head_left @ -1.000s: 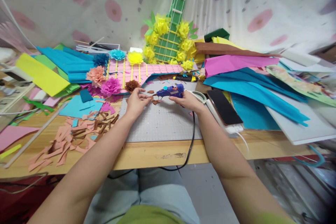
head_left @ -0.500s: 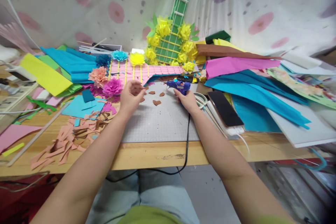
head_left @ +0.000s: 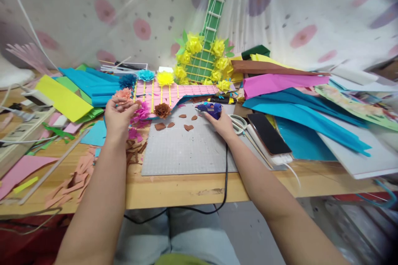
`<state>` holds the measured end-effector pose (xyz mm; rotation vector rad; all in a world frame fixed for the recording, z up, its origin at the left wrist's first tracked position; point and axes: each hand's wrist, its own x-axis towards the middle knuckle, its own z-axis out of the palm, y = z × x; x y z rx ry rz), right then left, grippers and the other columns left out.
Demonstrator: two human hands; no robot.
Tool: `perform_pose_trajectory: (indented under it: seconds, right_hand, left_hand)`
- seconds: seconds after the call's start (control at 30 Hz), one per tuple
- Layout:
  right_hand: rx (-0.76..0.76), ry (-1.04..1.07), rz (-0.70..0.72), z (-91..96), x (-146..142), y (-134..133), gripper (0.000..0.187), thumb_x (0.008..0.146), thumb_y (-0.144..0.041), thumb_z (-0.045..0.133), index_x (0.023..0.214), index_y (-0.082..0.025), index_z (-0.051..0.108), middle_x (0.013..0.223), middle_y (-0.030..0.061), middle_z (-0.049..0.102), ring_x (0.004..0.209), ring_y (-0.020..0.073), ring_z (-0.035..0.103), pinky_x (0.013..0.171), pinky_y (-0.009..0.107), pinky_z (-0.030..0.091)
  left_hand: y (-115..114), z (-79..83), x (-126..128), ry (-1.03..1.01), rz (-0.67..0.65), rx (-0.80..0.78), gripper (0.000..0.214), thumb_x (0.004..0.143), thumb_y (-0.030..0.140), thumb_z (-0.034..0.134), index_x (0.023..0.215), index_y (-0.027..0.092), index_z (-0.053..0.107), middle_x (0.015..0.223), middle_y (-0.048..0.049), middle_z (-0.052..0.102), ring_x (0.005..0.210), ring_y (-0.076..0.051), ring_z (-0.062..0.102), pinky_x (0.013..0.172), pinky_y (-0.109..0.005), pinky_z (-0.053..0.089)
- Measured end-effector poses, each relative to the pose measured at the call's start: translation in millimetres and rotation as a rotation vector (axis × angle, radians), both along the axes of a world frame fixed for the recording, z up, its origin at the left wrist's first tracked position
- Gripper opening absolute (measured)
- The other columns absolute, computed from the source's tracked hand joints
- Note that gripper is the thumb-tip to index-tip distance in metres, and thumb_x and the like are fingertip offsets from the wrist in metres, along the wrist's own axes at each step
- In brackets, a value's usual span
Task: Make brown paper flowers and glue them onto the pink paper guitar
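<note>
My left hand (head_left: 117, 118) is raised at the left end of a pink paper guitar (head_left: 183, 90), beside the peach and magenta paper flowers. Its thumb and fingers pinch what looks like a small brown paper petal (head_left: 137, 102). A blue hot glue gun (head_left: 212, 110) is gripped in my right hand (head_left: 224, 125), its nozzle pointing left over the grey cutting mat (head_left: 186, 157). Several brown petals (head_left: 188, 127) lie loose on the mat. A brown paper flower (head_left: 162, 110) sits at the guitar's lower edge.
A green paper guitar (head_left: 211, 29) with yellow flowers leans at the back. Scissors (head_left: 239, 124), a phone (head_left: 269, 133) and crepe paper sheets (head_left: 286, 80) lie on the right. Peach paper scraps (head_left: 73, 182) cover the left. The glue gun's black cord (head_left: 226, 174) hangs over the table edge.
My left hand has moved left from over the mat to beside the peach flower, uncovering the brown flower and more petals. My right hand keeps hold of the glue gun in nearly the same place.
</note>
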<state>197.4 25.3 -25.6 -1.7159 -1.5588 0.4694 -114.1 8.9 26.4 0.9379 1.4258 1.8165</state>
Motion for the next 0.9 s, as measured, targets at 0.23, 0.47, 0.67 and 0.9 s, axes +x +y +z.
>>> perform_pose_trajectory:
  seconds: [0.23, 0.47, 0.67, 0.9]
  right_hand:
    - [0.527, -0.15, -0.132, 20.1, -8, -16, 0.049, 0.081, -0.049, 0.052, 0.117, -0.016, 0.046, 0.111, 0.0156, 0.053, 0.105, 0.026, 0.052, 0.09, 0.044, 0.044]
    - [0.453, -0.298, 0.33, 32.5, -83, -10, 0.055, 0.075, -0.04, 0.06, 0.122, -0.017, 0.043, 0.121, 0.0151, 0.048, 0.117, 0.03, 0.042, 0.101, 0.048, 0.035]
    - [0.394, -0.376, 0.514, 21.3, -141, 17, 0.07, 0.069, -0.039, 0.068, 0.129, -0.017, 0.042, 0.13, 0.0162, 0.043, 0.122, 0.03, 0.039, 0.105, 0.045, 0.031]
    - [0.392, -0.302, 0.441, 16.0, -144, 31, 0.066, 0.072, -0.035, 0.064, 0.13, -0.018, 0.04, 0.13, 0.0164, 0.043, 0.123, 0.0303, 0.039, 0.105, 0.047, 0.03]
  left_hand:
    - [-6, -8.5, 17, 0.111, -0.066, -0.111, 0.041, 0.047, 0.013, 0.072, 0.075, 0.02, 0.044, 0.062, 0.0043, 0.06, 0.061, -0.011, 0.062, 0.054, -0.019, 0.049]
    - [-4, -19.2, 14, 0.171, -0.051, -0.125, 0.039, 0.048, 0.016, 0.072, 0.076, 0.02, 0.045, 0.064, 0.0041, 0.06, 0.061, -0.012, 0.06, 0.054, -0.021, 0.048]
    - [-7, -18.3, 20, 0.12, -0.098, -0.156, 0.037, 0.052, 0.021, 0.072, 0.076, 0.021, 0.044, 0.063, 0.0048, 0.058, 0.055, -0.011, 0.059, 0.049, -0.02, 0.045]
    - [-10, -24.8, 27, 0.172, -0.189, -0.316, 0.046, 0.056, 0.026, 0.075, 0.086, 0.023, 0.039, 0.062, 0.0052, 0.06, 0.04, -0.01, 0.051, 0.04, -0.02, 0.038]
